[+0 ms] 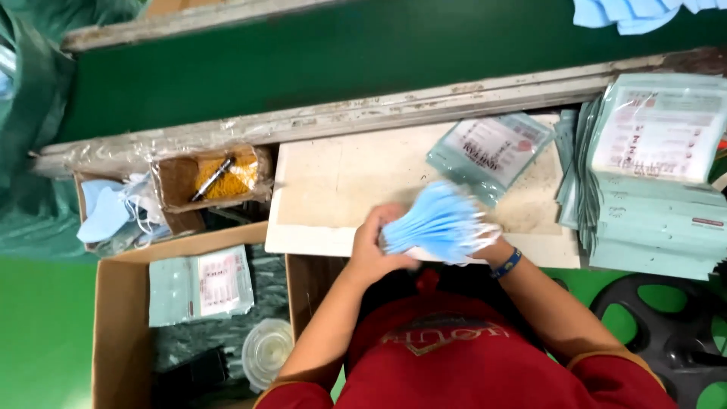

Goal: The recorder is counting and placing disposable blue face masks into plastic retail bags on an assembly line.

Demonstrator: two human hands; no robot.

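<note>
A fanned stack of light blue face masks is held over the front edge of a white board. My left hand grips the stack's left end, fingers curled around it. On the stack's right end, my right hand is mostly hidden behind the masks, and a blue wristband shows at the wrist. Both forearms reach up from my red shirt at the bottom of the view.
A sealed teal pouch lies on the board, with a tall pile of pouches at right. To the left are a cardboard box holding one pouch, a small box with a pen, and loose masks. A green belt runs behind.
</note>
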